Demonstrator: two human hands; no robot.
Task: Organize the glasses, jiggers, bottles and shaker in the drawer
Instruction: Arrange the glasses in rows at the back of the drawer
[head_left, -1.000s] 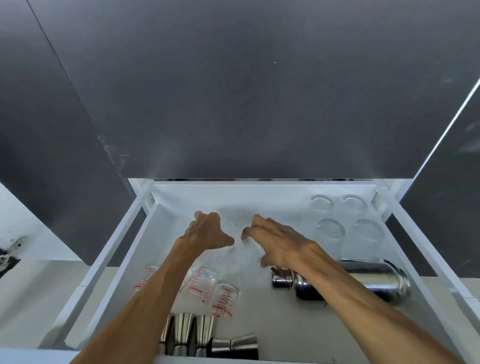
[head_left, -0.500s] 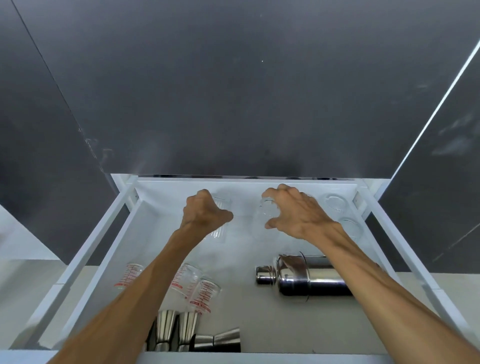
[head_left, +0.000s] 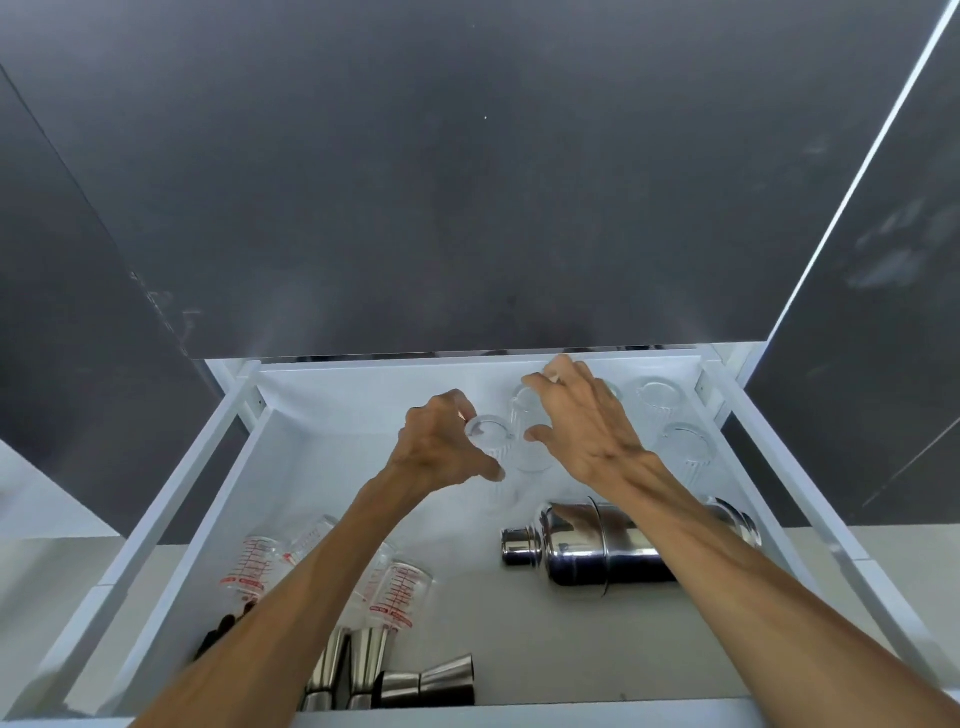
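The white drawer (head_left: 358, 387) is pulled out below me. My left hand (head_left: 441, 449) grips a clear ribbed glass (head_left: 488, 434) near the drawer's back middle. Just right of it, my right hand (head_left: 589, 434) is closed over a second clear glass (head_left: 527, 441), which touches the first. Two more clear glasses (head_left: 657, 402) (head_left: 687, 449) stand upside down in the back right corner. A steel shaker (head_left: 613, 553) lies on its side under my right forearm. Measuring glasses with red marks (head_left: 402, 592) (head_left: 249, 566) lie at the front left. Steel jiggers (head_left: 434, 686) sit at the front edge.
A dark cabinet front (head_left: 467, 182) rises right behind the drawer's back wall. White drawer rails (head_left: 171, 478) run along both sides. A small dark object (head_left: 218, 634) lies at the drawer's front left, partly hidden by my left arm.
Both hands have carried their glasses from the drawer's middle toward the back right, beside the standing glasses. The two held glasses are now close together.
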